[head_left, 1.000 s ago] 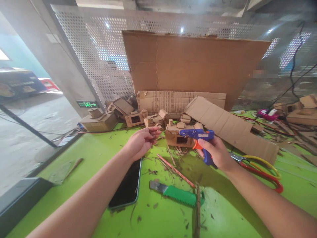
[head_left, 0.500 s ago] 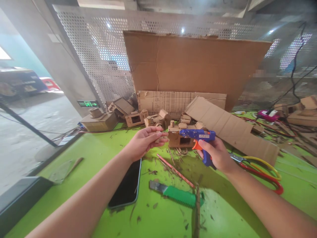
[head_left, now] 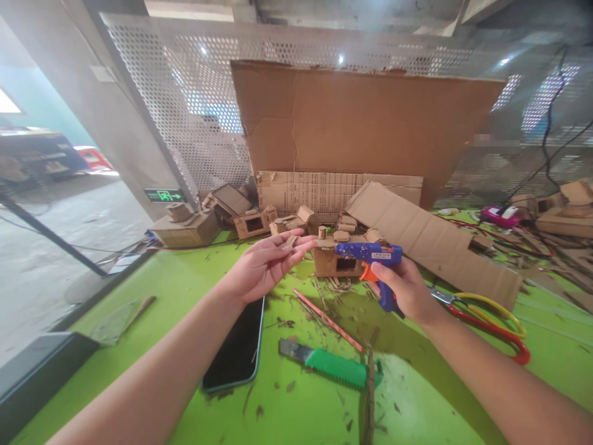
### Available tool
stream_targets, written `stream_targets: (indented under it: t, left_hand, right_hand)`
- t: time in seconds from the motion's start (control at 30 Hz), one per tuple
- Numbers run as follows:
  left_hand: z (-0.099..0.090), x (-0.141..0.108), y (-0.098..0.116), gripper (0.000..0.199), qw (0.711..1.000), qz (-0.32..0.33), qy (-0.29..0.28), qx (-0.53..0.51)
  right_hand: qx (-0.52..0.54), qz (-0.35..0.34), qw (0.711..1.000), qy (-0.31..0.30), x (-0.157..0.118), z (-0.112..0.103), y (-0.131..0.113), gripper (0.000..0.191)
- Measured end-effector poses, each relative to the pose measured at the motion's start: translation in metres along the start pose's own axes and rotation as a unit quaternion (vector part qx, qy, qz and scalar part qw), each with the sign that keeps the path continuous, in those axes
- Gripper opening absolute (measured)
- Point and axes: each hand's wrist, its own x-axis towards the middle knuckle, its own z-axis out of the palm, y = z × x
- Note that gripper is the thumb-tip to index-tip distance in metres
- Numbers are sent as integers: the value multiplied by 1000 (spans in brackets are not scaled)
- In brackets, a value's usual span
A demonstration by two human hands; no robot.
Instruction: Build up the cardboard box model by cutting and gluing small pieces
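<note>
My right hand (head_left: 407, 287) is wrapped around the handle of a blue hot glue gun (head_left: 370, 251) with an orange trigger, its nozzle pointing left. Palm turned up, my left hand (head_left: 269, 262) has its fingers stretched out and a small cardboard piece (head_left: 291, 241) resting at the thumb and fingers. The glue gun's tip is close to these fingertips. Just behind the nozzle stands a small cardboard model (head_left: 327, 264) with a square opening and little round parts on top; the glue gun partly hides it.
Below lie a green utility knife (head_left: 338, 366), a red-white patterned stick (head_left: 328, 320) and a dark phone (head_left: 234, 349). Scissors (head_left: 491, 315) lie by my right wrist. Cardboard models (head_left: 185, 228), a leaning sheet (head_left: 370, 123) and a long cardboard strip (head_left: 430, 238) stand behind. Scraps litter the green table (head_left: 185, 284).
My left hand has rolled palm up and its fingers have straightened, bringing the small cardboard piece into view. My right hand and the glue gun have stayed nearly still.
</note>
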Motion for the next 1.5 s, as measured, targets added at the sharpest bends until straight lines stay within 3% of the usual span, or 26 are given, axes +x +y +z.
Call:
stream_targets:
  t: [0.27, 0.37, 0.6, 1.0, 1.2, 1.3, 1.43, 1.5]
  left_hand:
    - [2, 0, -12, 32, 995, -8, -29, 90]
    - [4, 0, -14, 34, 994, -7, -2, 109]
    - [9, 0, -17, 64, 993, -70, 26, 87]
    - [16, 0, -17, 61, 981, -127, 116, 95]
    - [15, -1, -22, 58, 976, -99, 106, 161]
    - [14, -1, -24, 45, 973, -77, 98, 192]
    - [12, 0, -23, 18, 984, -39, 69, 159]
    - [10, 0, -22, 25, 990, -21, 31, 137]
  right_hand:
    - [24, -7, 1000, 14, 1, -1, 1, 36]
    - [24, -6, 1000, 13, 0, -1, 2, 35]
    - [5, -1, 1000, 10, -2, 0, 2, 37]
    - [20, -1, 1000, 4, -3, 0, 3, 36]
    - [10, 1, 1000, 0, -3, -1, 3, 36]
    - [8, -4, 1000, -1, -2, -1, 4, 36]
    - [-1, -19, 1000, 1, -1, -3, 7, 35]
    - [2, -29, 999, 15, 0, -4, 9, 33]
